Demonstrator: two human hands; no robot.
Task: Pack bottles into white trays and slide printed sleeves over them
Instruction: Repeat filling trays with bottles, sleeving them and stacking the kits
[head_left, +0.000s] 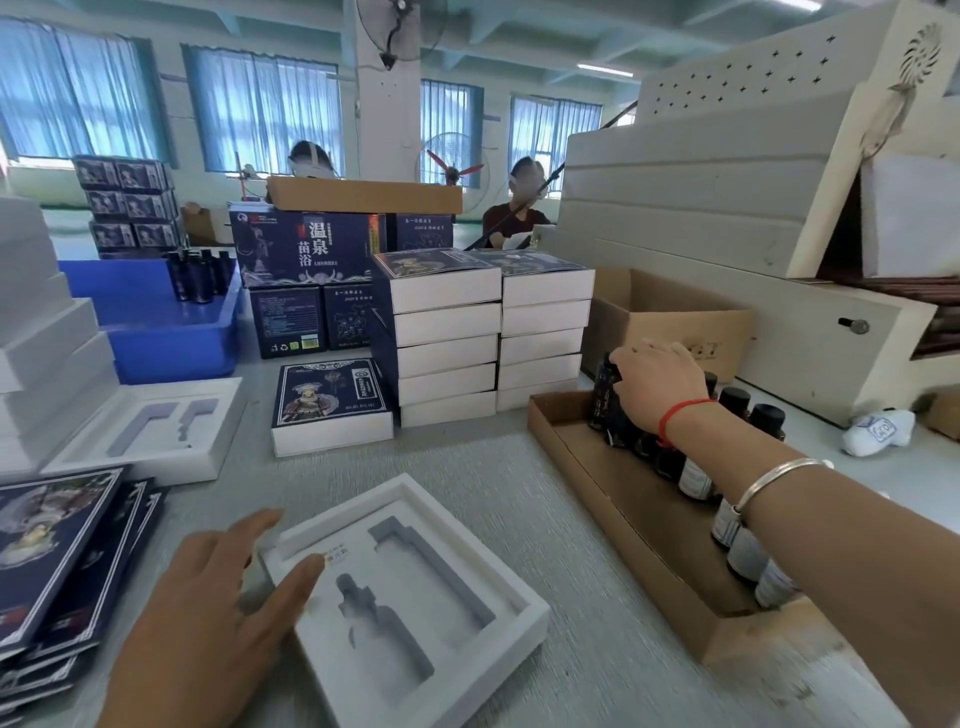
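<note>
A white foam tray (415, 603) with two bottle-shaped hollows lies on the table in front of me. My left hand (218, 608) rests on its left edge with straight fingers. My right hand (660, 384) reaches into a long cardboard box (613, 499) at the right and grips a dark bottle (602, 395) at the far end of a row of several dark bottles (696, 478). A stack of flat printed sleeves (62, 561) lies at the left. A second white tray (156, 426) sits further back at the left.
Two stacks of sleeved packs (483, 332) stand in the middle, with one single pack (332, 405) in front of them. A blue bin (156, 322) holds more bottles at the back left. White foam stacks (691, 197) rise at the right. Two people sit behind the boxes.
</note>
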